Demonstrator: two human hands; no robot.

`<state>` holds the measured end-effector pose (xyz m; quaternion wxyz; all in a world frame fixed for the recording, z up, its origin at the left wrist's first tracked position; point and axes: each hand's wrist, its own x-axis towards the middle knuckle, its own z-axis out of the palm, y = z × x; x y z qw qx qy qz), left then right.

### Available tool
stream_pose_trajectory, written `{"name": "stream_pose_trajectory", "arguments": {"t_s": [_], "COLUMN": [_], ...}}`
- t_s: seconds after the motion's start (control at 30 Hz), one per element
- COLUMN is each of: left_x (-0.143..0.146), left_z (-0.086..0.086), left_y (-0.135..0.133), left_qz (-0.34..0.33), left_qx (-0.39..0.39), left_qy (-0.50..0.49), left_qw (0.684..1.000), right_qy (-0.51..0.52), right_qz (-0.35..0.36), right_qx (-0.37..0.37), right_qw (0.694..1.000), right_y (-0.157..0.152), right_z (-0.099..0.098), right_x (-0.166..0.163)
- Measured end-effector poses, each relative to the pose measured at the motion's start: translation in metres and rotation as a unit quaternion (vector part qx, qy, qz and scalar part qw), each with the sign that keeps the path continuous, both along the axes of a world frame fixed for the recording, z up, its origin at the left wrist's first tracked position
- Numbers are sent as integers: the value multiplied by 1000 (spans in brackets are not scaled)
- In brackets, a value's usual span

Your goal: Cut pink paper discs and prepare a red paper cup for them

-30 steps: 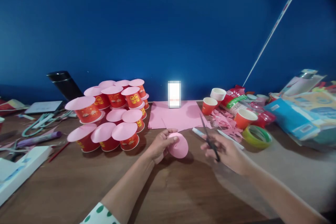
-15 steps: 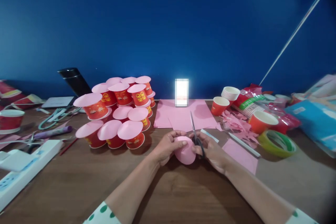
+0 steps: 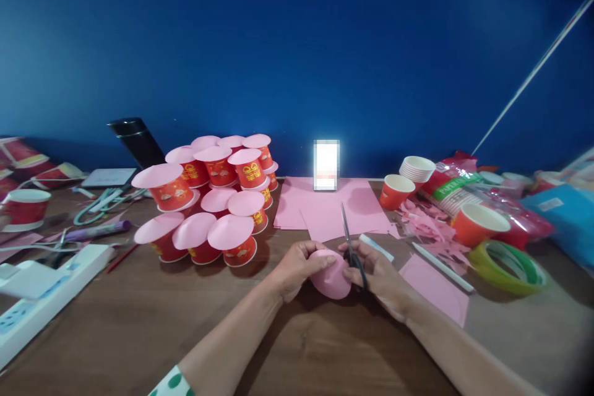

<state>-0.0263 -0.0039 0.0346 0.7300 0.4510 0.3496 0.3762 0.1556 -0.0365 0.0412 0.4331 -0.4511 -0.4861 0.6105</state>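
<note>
My left hand is closed on a pink paper disc, held just above the wooden table. My right hand grips black scissors, blades pointing up and away, right at the disc's right edge; its fingers also touch the disc. A stack of red paper cups capped with pink discs stands to the left of my hands. Pink paper sheets lie just beyond them.
A white power strip lies at the near left, with cables and a purple marker behind it. To the right are open red cups, pink scraps, a green tape roll, a pink square sheet and plastic bags. A lit phone leans on the blue wall.
My right hand brought the scissors in from the right to the disc's edge. Both hands then shifted slightly toward me; the view turned a little to the left.
</note>
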Motion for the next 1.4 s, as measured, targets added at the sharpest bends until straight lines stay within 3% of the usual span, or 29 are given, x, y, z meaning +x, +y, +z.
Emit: {"name": "stream_pose_trajectory", "arguments": {"t_s": [0.23,0.37,0.63,1.4], "left_x": [-5,-12,-19,-18], "left_z": [3,4,5,5], "left_y": [5,12,17,15], "left_qz": [47,81,39,15], "left_qx": [-35,-45,-19,-17], "left_qy": [-26,-38,-26,-28], "left_qw": [998,995,999,999], "right_qy": [-92,-76,-81,-88], "right_qz": [74,97,120,152], "right_qx": [106,79,-6,12], "right_qw": [987,989,989,984], "right_y": [-1,-2,1,2], "right_z": [-2,-5,2,-2], "right_x": [5,8,9,12]}}
